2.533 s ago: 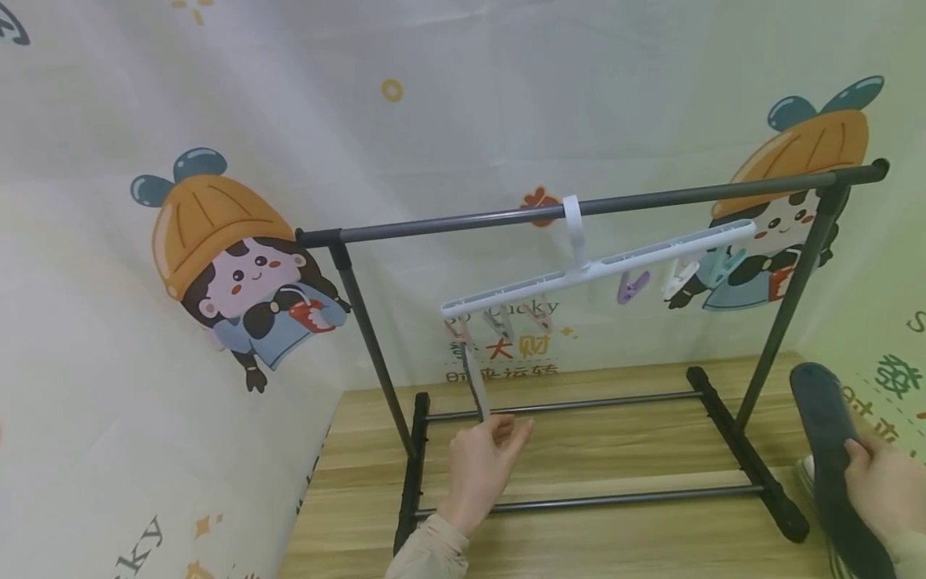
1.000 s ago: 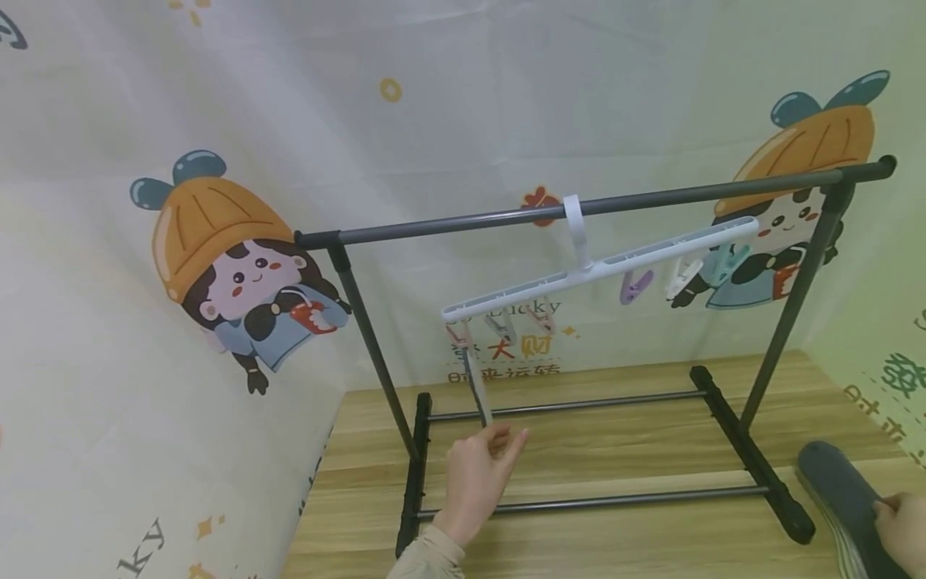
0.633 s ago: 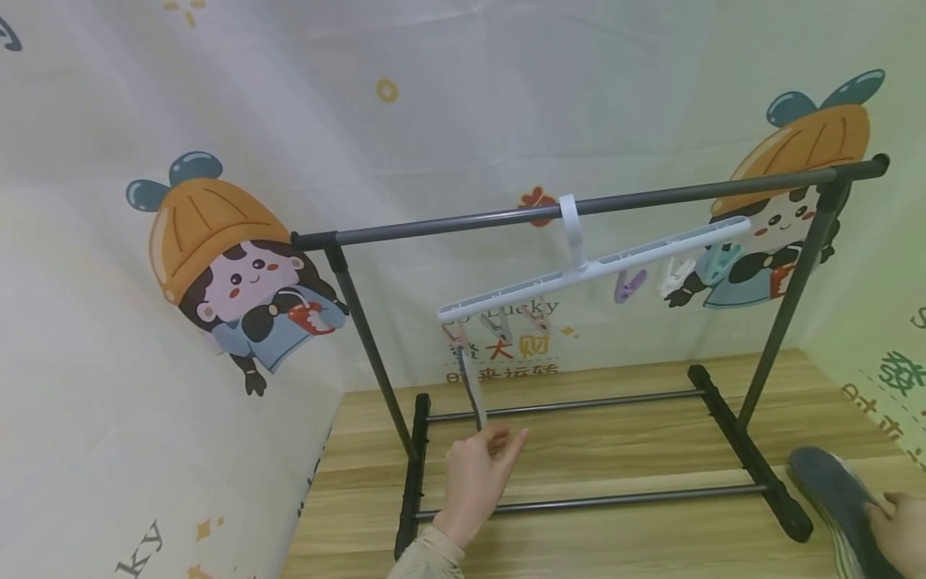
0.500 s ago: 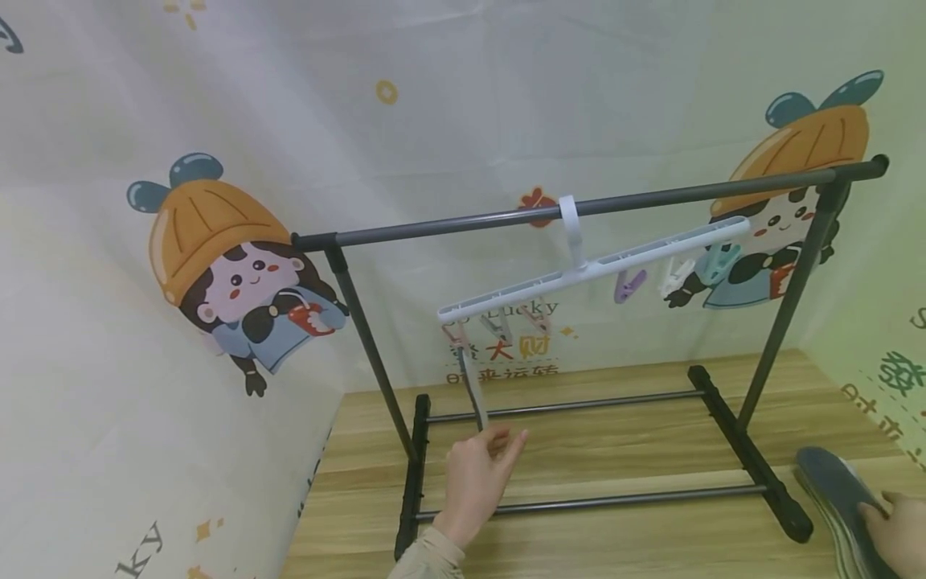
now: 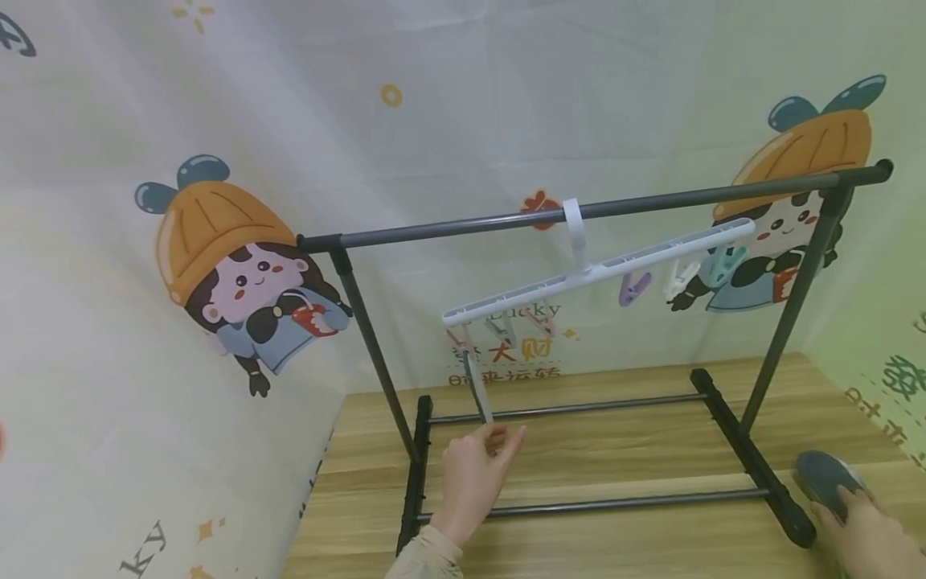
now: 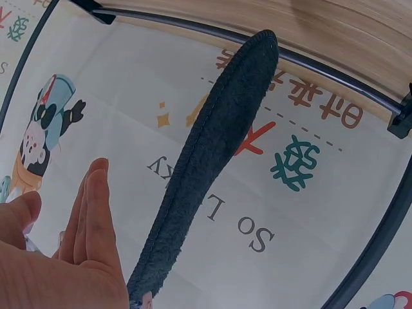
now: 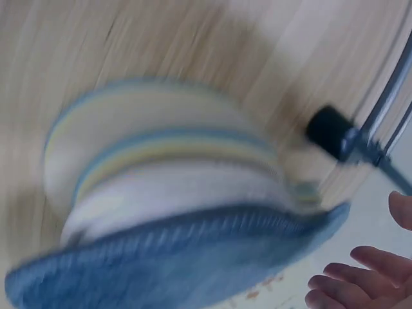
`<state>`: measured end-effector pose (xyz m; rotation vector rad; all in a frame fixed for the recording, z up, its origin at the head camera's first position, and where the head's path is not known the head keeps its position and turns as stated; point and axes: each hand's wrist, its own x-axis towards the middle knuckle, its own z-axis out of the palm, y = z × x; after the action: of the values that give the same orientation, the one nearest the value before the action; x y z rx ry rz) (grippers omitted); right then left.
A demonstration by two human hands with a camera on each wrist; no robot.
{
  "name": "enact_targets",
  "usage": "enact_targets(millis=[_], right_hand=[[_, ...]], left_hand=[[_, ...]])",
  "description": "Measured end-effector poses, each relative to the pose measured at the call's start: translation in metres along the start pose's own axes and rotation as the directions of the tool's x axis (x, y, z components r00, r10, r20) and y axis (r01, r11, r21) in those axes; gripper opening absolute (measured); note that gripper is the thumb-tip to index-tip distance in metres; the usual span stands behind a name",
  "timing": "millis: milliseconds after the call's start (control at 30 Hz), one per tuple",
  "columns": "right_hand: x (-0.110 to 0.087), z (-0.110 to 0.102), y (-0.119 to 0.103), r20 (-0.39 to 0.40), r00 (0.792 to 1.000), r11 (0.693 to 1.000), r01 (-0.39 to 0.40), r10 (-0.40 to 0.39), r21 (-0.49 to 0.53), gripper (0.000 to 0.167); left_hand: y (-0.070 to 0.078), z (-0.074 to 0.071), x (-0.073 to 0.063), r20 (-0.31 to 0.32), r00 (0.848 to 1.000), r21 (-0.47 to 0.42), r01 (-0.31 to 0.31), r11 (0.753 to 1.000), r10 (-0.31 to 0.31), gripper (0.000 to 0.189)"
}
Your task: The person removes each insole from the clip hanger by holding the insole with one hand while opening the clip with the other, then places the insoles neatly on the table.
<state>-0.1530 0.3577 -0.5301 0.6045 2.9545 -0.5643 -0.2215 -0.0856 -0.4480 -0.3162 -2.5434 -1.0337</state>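
Note:
A dark blue fuzzy insole (image 6: 212, 148) hangs from a pink clothespin at the left end of a white clip hanger (image 5: 506, 304). My left hand (image 5: 473, 482) is beside its lower part, fingers straight and together, thumb apart, as the left wrist view shows. At the lower right, my right hand (image 5: 864, 527) is over another blue insole (image 7: 180, 257), thumb and fingers spread apart. White insoles with striped edges (image 7: 174, 148) fan out beneath that one, blurred in the right wrist view.
The hanger hooks over the top bar (image 5: 448, 229) of a dark metal rack on a wood-patterned surface (image 5: 615, 458). Its black foot (image 5: 760, 474) stands left of the insole stack. More clothespins, purple (image 5: 634, 289), white and teal, hang at the hanger's right half. Printed cloth lines the walls.
My right hand has lowered the blue insole it held up onto the others at the lower right and loosened its pinch, fingers now spread over it. My left hand has barely moved.

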Motion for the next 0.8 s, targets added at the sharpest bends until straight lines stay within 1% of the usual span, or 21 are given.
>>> enact_targets(millis=[33, 100, 167, 267, 300, 433, 500, 567, 667, 733, 800], right_hand=[[-0.001, 0.002, -0.004, 0.016, 1.000, 1.000, 0.012, -0.012, 0.002, 0.066], [-0.002, 0.006, -0.014, 0.021, 0.997, 0.997, 0.073, -0.073, 0.005, 0.070], [-0.002, 0.010, -0.026, 0.006, 0.992, 0.992, 0.126, -0.126, 0.015, 0.071], [-0.001, 0.015, -0.045, -0.063, 0.973, 0.974, 0.225, -0.224, 0.019, 0.067], [-0.001, 0.017, -0.051, -0.085, 0.967, 0.969, 0.245, -0.242, 0.025, 0.066], [-0.001, 0.025, -0.079, -0.106, 0.951, 0.953, 0.297, -0.290, 0.055, 0.063], [-0.003, 0.031, -0.095, -0.133, 0.941, 0.944, 0.322, -0.310, 0.071, 0.062], [-0.005, 0.037, -0.112, -0.174, 0.925, 0.931, 0.356, -0.338, 0.081, 0.060], [-0.010, 0.045, -0.139, -0.236, 0.896, 0.910, 0.405, -0.376, 0.086, 0.055], [-0.012, 0.047, -0.155, -0.246, 0.884, 0.898, 0.429, -0.397, 0.094, 0.054], [-0.014, 0.049, -0.171, -0.246, 0.879, 0.888, 0.445, -0.409, 0.114, 0.055]], left_hand=[[0.000, -0.001, 0.000, 0.002, 1.000, 0.002, 0.000, 1.000, 0.000, 0.045], [-0.001, -0.003, -0.001, -0.003, 1.000, 0.005, -0.008, 1.000, 0.008, 0.046], [-0.001, -0.005, 0.000, -0.016, 1.000, 0.002, -0.015, 1.000, 0.015, 0.046], [0.000, -0.008, 0.001, -0.033, 0.999, -0.013, -0.019, 1.000, 0.018, 0.047], [0.000, -0.010, 0.002, -0.035, 0.999, -0.017, -0.015, 1.000, 0.014, 0.047], [0.000, -0.016, 0.002, -0.027, 1.000, -0.019, 0.003, 1.000, -0.004, 0.046], [-0.002, -0.019, 0.002, -0.030, 1.000, -0.010, 0.003, 1.000, -0.003, 0.047], [-0.004, -0.020, 0.001, -0.044, 0.999, 0.004, -0.006, 1.000, 0.006, 0.049], [-0.007, -0.021, 0.001, -0.076, 0.997, 0.012, -0.024, 1.000, 0.025, 0.047], [-0.009, -0.023, 0.002, -0.098, 0.995, 0.019, -0.033, 0.999, 0.035, 0.044], [-0.011, -0.025, 0.003, -0.113, 0.993, 0.018, -0.041, 0.999, 0.042, 0.040]])
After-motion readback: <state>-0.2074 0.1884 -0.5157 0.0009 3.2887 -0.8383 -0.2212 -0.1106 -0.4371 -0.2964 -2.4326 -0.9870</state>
